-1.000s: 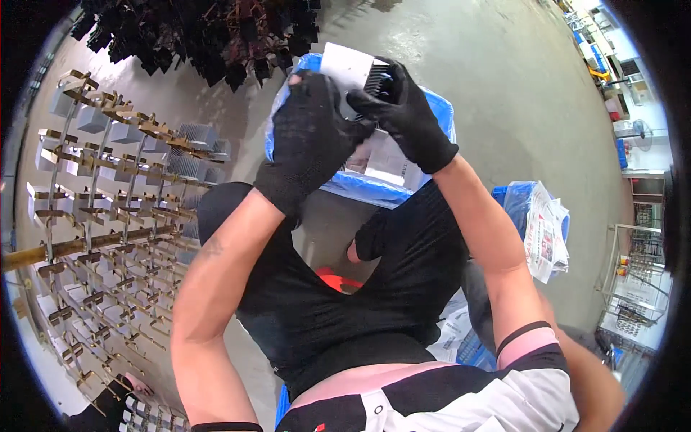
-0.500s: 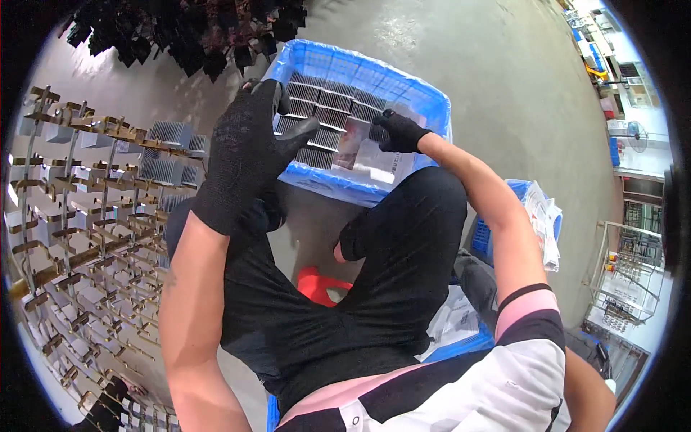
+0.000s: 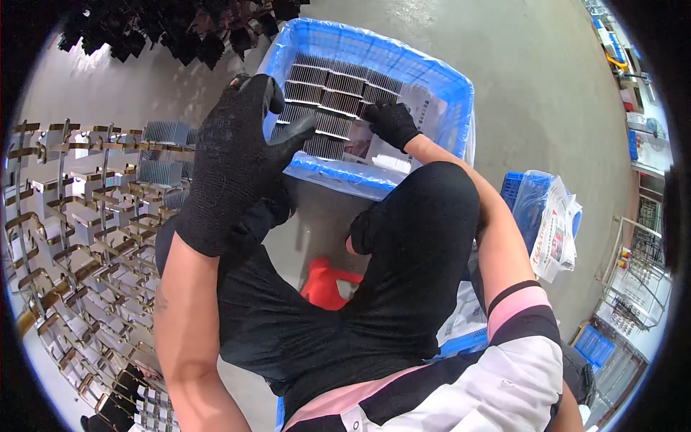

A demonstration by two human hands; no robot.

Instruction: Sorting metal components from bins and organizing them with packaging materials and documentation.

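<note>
Rows of grey finned metal heat sinks stand in a blue plastic crate lined with clear film. My right hand, in a black glove, reaches into the crate with fingers curled down on a heat sink at the near end of the right-hand row; the glove hides most of that piece. Over the crate's left edge, my left hand is raised in a black glove. Its thumb and fingers are spread apart, and nothing shows between them.
At left stands a rack of brassy hooks with finned blocks hung on it. Dark hanging parts fill the upper left. Printed paper lies on a smaller blue crate at right. A red object sits between my legs.
My right hand has shifted up against the right-hand row of heat sinks, its fingers more curled. The left hand stays spread at the crate's left edge. The view has moved slightly.
</note>
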